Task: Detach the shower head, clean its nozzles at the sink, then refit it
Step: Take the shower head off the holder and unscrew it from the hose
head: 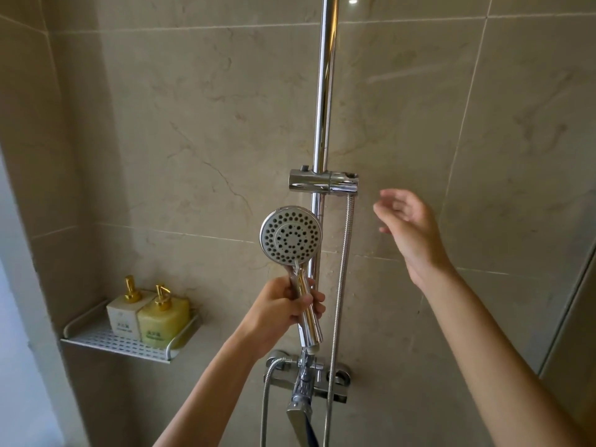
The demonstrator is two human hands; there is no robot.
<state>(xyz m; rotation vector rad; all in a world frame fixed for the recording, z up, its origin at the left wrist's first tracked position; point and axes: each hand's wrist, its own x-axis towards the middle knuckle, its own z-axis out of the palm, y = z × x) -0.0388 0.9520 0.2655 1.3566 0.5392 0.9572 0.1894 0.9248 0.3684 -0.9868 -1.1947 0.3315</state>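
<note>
The chrome shower head [291, 235] is held upright in front of the riser rail [325, 91], its round nozzle face turned toward me. My left hand [283, 309] grips its handle just below the face. The empty chrome holder bracket [323, 181] sits on the rail above the head. My right hand [408, 227] hovers open to the right of the bracket, fingers apart and holding nothing. A metal hose [342, 269] hangs down from beside the bracket, and another loop of hose [265, 408] runs by the mixer.
The chrome mixer valve with its lever [304, 385] is fixed to the wall below the handle. A white perforated shelf [106, 341] at the left carries two pump bottles [145, 314]. Beige marble tiles cover the walls; a glass panel edge [567, 317] stands at the right.
</note>
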